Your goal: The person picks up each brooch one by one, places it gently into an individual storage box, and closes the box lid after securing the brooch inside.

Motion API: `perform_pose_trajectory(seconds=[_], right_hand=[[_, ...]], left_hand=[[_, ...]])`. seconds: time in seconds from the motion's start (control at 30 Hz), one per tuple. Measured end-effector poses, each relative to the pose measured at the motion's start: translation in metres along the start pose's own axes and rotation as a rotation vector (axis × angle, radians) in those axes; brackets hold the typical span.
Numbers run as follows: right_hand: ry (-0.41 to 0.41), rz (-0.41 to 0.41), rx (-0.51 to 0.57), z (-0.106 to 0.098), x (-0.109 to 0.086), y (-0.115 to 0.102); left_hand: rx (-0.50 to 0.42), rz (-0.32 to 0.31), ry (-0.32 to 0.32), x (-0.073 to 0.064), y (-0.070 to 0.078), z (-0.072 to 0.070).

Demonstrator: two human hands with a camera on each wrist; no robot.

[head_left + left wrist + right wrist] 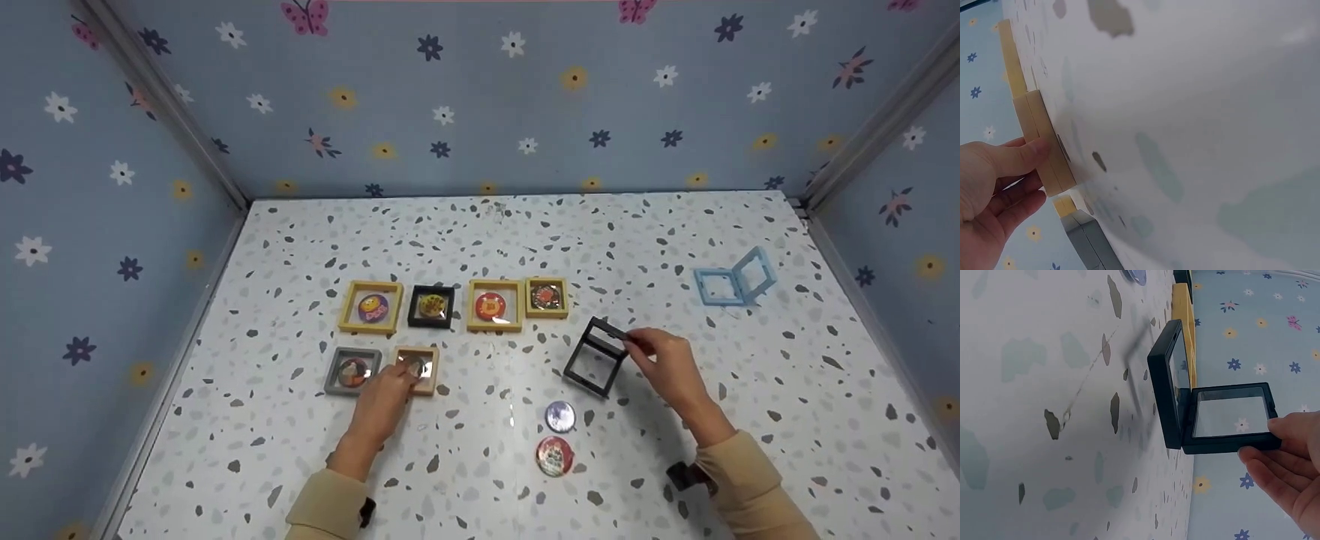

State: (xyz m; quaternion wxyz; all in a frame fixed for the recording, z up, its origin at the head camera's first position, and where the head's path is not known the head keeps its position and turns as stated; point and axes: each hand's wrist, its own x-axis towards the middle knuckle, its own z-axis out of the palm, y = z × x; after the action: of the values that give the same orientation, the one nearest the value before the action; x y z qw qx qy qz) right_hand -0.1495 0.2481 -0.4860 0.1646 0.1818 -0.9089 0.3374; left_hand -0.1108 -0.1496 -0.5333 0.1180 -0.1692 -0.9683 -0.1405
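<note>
My left hand is at a closed tan display frame on the table, with the thumb along its side in the left wrist view and the fingers over its face. A round badge sits inside that frame, partly covered by the fingers. My right hand pinches one edge of a black display frame between thumb and fingers. Its two hinged halves stand apart, each with a clear film window and nothing inside. Nearer me lie two loose round badges, a purple one and a red one.
A grey frame with a badge lies left of the tan one. Behind are a large yellow frame, a small black frame and two more yellow frames, all holding badges. An unfolded light blue frame is at far right. Patterned walls enclose the table.
</note>
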Motion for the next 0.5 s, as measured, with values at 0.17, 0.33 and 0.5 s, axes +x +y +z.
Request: perform_pose_trajectory(seconds=[0.17,0.33,0.5], right_hand=[[-0.009,-0.003,0.006,0.0002,0.0003,-0.0002],[-0.022,0.004,0.004,0.0017,-0.0009,0.0016],[-0.033,0.006,-0.010,0.0043,-0.0046,0.0038]], left_hand=[[-0.008,0.010,0.016,0.0013,0.0004,-0.0002],[0.013,0.009,0.000,0.0021,0.0020,-0.0026],[0.015,-0.001,-0.016,0.0014,0.0060,-0.0033]])
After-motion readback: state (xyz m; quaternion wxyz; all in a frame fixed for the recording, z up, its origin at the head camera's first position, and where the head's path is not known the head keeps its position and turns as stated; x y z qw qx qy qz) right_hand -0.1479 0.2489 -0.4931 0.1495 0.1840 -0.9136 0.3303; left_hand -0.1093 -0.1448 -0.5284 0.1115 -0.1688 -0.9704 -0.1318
